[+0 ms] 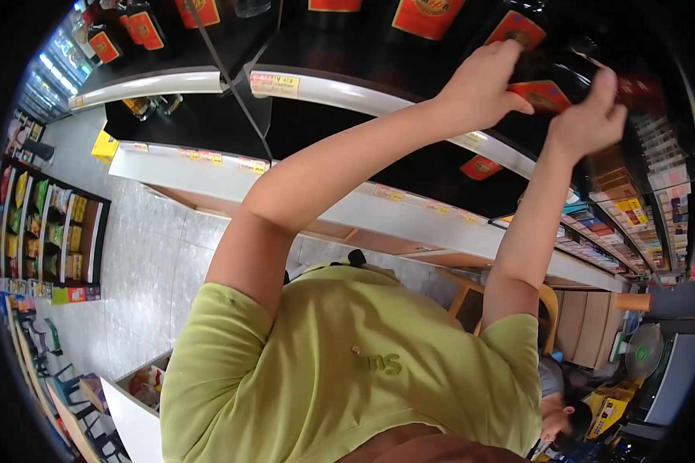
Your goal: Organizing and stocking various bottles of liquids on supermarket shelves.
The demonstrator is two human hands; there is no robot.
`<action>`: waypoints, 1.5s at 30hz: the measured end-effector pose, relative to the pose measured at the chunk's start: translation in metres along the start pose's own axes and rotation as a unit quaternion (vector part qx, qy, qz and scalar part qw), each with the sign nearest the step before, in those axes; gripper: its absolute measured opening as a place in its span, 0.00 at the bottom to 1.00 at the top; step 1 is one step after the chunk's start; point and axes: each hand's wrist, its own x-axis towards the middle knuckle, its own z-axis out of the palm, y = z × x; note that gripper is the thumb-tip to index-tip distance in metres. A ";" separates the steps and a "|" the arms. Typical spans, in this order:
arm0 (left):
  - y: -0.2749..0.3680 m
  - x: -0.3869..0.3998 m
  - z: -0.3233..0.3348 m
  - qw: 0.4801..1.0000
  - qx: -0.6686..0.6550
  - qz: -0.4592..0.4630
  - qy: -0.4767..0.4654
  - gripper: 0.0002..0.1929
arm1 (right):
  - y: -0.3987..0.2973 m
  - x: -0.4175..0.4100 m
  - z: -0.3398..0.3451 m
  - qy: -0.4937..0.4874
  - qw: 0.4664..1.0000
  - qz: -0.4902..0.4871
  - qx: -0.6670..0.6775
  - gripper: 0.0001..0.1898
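My left hand [480, 87] is at the upper shelf, its fingers and thumb around the left side of a dark glass bottle with a red label [541, 95]. My right hand [588, 118] is at that bottle's right side, thumb raised and fingers curled. The hand is slightly blurred, and I cannot tell if it grips the glass. Just behind stands another dark bottle with a red label [515, 32], close to my left fingertips. The bottles' outlines fade into the dark shelf.
More red-labelled bottles [428, 17] stand along the upper shelf [336, 52]. Its pale front rail [347, 92] carries price tags. Below is a lower shelf with a white edge [347, 194]. Cigarette-like packs [637, 211] fill racks at right. A person [562, 405] and a chair [550, 318] are lower right.
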 end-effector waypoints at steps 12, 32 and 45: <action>0.124 -0.068 0.002 0.937 0.058 0.285 0.192 0.17 | -0.129 -0.010 -0.193 -0.095 0.988 -0.102 0.063 0.43; 0.004 -0.275 -0.029 0.935 -0.082 -0.314 -0.145 0.30 | -0.039 -0.242 -0.115 -0.159 0.882 0.438 -0.073 0.11; -0.068 -0.185 -0.004 0.851 -0.057 -0.506 -0.128 0.37 | 0.103 -0.208 -0.059 -0.212 0.853 0.473 -0.058 0.26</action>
